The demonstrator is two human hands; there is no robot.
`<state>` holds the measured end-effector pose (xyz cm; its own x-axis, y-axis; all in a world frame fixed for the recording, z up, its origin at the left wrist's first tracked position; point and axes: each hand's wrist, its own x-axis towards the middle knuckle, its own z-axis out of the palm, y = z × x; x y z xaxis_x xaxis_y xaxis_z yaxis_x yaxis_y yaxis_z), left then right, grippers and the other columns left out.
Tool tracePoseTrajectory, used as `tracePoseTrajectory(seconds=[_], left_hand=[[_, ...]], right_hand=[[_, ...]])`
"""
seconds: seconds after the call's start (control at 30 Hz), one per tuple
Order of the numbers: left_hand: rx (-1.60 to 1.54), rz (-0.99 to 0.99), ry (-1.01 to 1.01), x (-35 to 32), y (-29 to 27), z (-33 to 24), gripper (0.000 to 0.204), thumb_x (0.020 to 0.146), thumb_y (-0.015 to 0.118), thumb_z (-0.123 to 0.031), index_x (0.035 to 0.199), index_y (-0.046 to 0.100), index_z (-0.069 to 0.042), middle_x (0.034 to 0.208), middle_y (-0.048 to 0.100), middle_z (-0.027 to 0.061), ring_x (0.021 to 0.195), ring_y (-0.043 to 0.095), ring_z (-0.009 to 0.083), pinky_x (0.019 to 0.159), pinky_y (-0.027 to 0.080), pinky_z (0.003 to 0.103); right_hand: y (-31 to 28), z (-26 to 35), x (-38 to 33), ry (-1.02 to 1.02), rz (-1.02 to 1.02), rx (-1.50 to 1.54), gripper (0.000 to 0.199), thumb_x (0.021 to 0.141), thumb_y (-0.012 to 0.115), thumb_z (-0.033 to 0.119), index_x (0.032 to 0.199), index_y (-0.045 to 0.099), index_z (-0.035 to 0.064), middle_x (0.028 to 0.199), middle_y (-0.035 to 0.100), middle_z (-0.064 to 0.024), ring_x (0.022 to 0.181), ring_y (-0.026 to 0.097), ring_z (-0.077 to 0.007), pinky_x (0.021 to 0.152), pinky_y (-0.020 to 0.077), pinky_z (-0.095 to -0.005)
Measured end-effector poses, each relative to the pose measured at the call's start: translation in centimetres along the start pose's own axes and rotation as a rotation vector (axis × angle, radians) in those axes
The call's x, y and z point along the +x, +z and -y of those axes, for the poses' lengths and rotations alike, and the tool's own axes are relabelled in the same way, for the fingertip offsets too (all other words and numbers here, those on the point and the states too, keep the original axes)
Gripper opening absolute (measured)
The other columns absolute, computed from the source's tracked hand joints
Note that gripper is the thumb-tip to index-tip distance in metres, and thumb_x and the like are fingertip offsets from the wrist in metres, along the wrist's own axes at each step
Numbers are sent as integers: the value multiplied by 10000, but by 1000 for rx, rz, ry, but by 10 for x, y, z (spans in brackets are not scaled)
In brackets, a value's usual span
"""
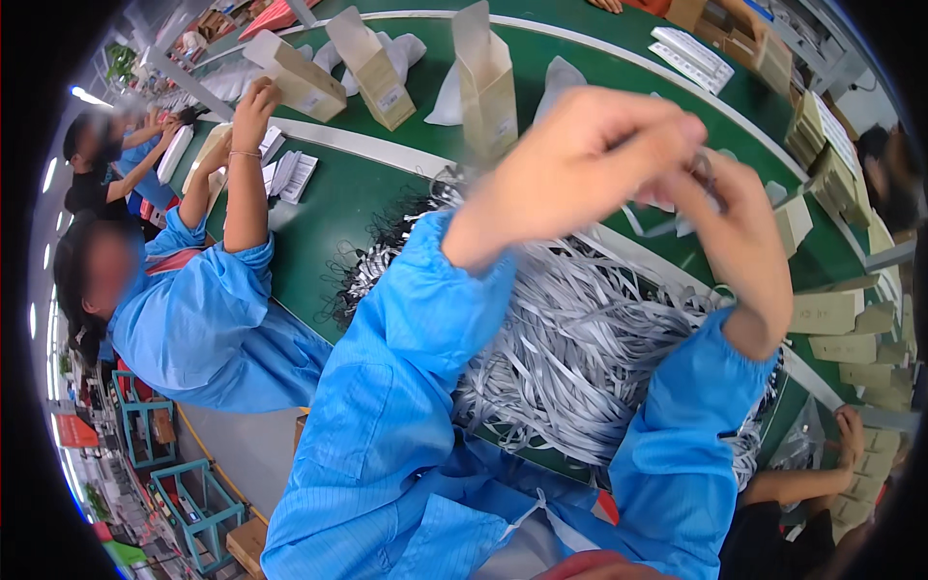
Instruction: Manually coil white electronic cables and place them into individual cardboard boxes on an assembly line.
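My left hand and my right hand meet above the bench, both with curled, pinching fingers smeared by motion. A pale strap hangs just under the right fingers, apparently pinched there; it looks like a lanyard. What the left fingertips grip is hidden. Below my hands and between my sleeves lies a large heap of grey-white lanyards, with thin black cord loops at its left end. Beyond my left hand stands an open beige box with its flap up.
More open beige boxes and white-wrapped items line the green conveyor. At left, a co-worker in a blue smock reaches to a box, near folded papers. Boxes stand along the right; another person's hand is there.
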<state>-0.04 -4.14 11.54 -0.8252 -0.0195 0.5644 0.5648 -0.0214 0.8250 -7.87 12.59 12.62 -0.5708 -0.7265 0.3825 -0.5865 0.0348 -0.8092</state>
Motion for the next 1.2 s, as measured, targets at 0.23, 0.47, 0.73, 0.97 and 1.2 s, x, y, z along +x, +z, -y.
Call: tracePoseTrajectory(seconds=[0.23,0.47,0.73,0.97,1.2], left_hand=[[280,165,-302,16,-11,15,292,1043,547,-298,1043,679,-37,791,585,-39,699,471,16,569,342,222],[-23,57,-524,15,29,60,353,1071,448,-349,1126,638,-56,908,616,-6,748,525,52,636,379,203],[-523,-64,-618,13,52,66,423,1076,395,-392,1102,630,-42,984,636,63,816,600,126,680,456,260],[-250,60,-679,12,41,74,558,1060,411,-517,985,664,-25,833,652,69,749,625,152,661,479,289],[472,794,-640,28,9,48,543,1055,451,-491,1017,723,-22,956,714,78,958,645,163,843,486,294]], right_hand=[[-39,-18,9,272,-26,850,286,942,698,283,771,625,66,640,518,23,564,468,-70,554,362,-255],[0,-24,18,31,-541,693,309,999,631,215,729,531,102,563,247,73,447,195,-24,404,118,-249],[12,-42,22,-130,-671,429,428,987,669,242,612,522,98,535,333,79,437,267,-17,413,147,-245],[1,-48,22,-34,-664,4,276,955,716,281,824,726,38,563,470,72,511,369,-23,490,231,-217],[-68,-44,-6,142,-472,147,248,930,719,251,827,712,26,714,572,31,645,492,-47,572,327,-230]])
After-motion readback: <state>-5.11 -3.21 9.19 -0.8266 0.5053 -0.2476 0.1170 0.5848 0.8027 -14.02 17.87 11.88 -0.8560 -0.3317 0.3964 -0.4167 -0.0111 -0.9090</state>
